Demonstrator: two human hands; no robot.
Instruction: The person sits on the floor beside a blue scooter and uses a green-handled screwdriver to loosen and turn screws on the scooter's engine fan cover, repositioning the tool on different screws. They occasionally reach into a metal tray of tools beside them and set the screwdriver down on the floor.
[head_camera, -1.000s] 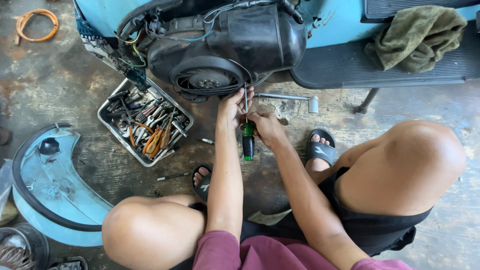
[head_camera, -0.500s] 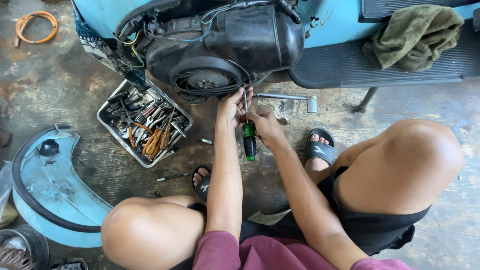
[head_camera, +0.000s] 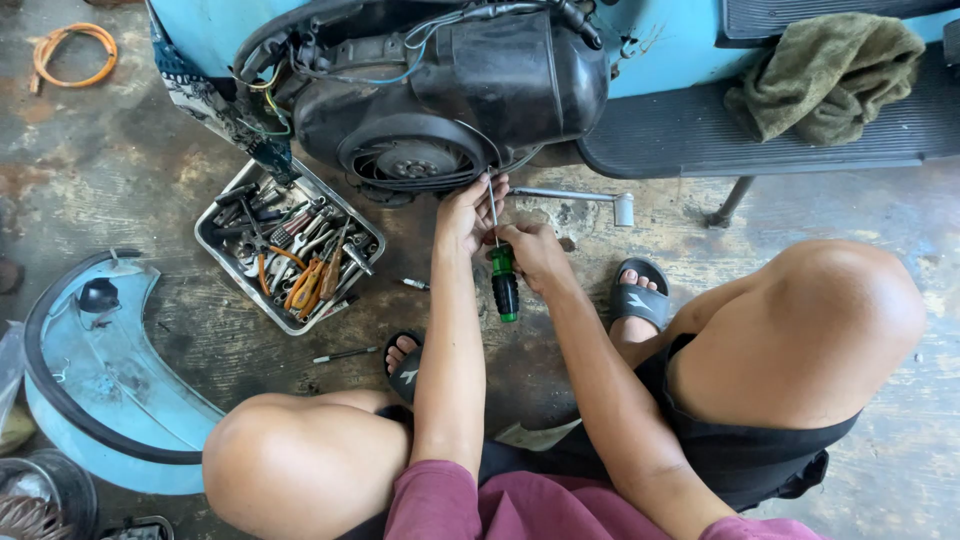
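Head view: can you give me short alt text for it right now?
Right hand holds a green-and-black-handled screwdriver, left hand steadying its shaft beneath a black scooter engine. A metal tray of mixed hand tools sits on the stained concrete floor.

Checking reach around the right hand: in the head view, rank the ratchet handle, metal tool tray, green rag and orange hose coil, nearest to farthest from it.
From the right hand, which holds a green-and-black screwdriver:
1. Ratchet handle, on the floor just above and right of it.
2. Metal tool tray, to the left, past the left hand.
3. Green rag, upper right on the scooter footboard.
4. Orange hose coil, far upper left.
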